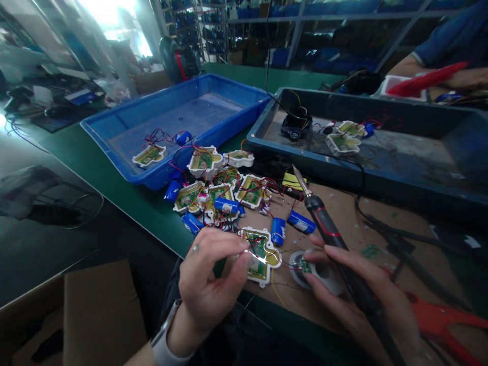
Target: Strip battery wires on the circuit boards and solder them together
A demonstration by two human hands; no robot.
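Observation:
My left hand (pixel 211 284) is closed in a pinch on a thin wire at the edge of a white-rimmed circuit board (pixel 261 251) lying on the brown mat. My right hand (pixel 358 300) is wrapped round a black soldering iron (pixel 331 234), whose tip points up and away toward the far tray. A small solder spool (pixel 305 264) sits just under my right fingers. Beyond lies a heap of similar boards (pixel 224 190) with red wires and blue cylindrical batteries (pixel 278 231).
A blue tray (pixel 125 132) with one board stands at the back left. A darker tray (pixel 419 178) holds two boards and a black part at the right. Another person's arm (pixel 450 46) is at top right. Orange-handled pliers (pixel 438 320) lie right; a cardboard box (pixel 95 310) sits low left.

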